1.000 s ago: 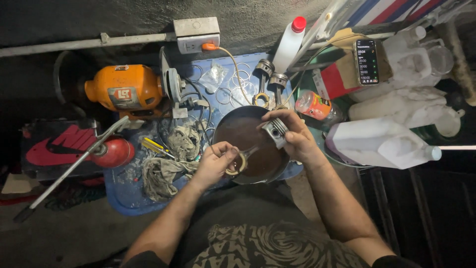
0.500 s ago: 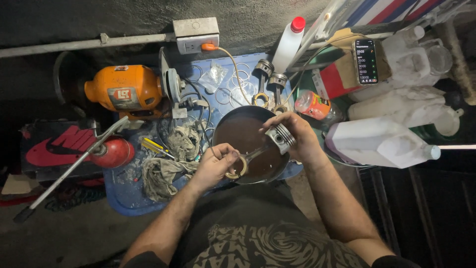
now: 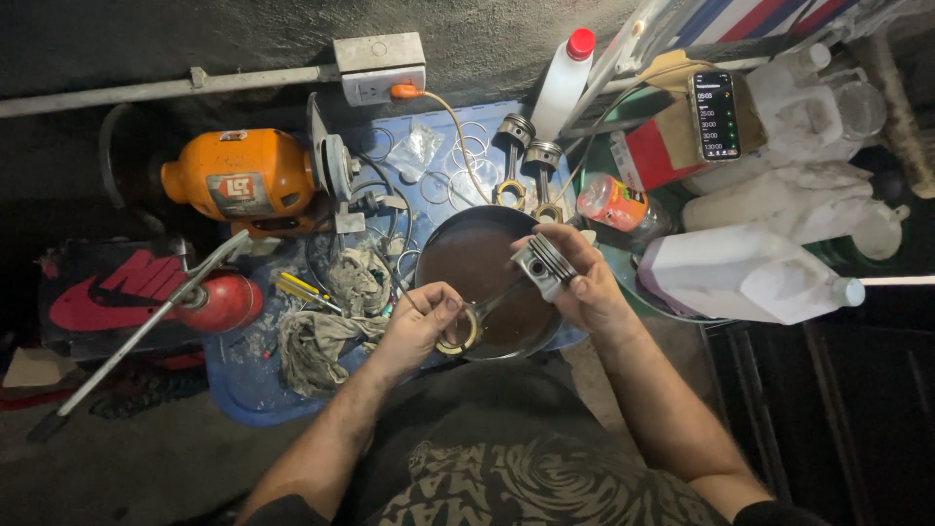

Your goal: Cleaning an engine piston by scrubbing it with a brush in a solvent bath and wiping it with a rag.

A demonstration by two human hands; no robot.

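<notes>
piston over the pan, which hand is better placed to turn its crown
Right, probably: the right hand already wraps the piston crown, while the left hand only pinches the rod's ring end.

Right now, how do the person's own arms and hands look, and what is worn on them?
Both forearms are bare, with no gloves, watch or rings visible on the left hand or the right hand. A dark short sleeve edge shows near each upper arm, part of a black shirt with a pale swirling print.
</notes>
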